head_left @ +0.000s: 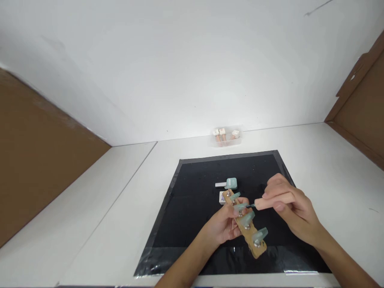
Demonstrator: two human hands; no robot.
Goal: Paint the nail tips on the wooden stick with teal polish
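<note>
My left hand [223,226] grips a wooden strip [246,228] that carries several mint-green false nails on metal posts, held tilted above a black mat [186,208]. My right hand [285,204] pinches a peach-coloured brush cap [271,202], and its dark brush tip touches one of the green nails [240,207]. A mint-green nail polish bottle [231,183] lies on its side on the mat just beyond the strip. A small white object [222,197] sits beside the strip's far end, partly hidden.
A clear tray [227,137] with peach-and-white pieces stands against the white back wall. The mat lies on a white table [90,224]. Brown cardboard panels stand at the left [36,160] and right [363,112].
</note>
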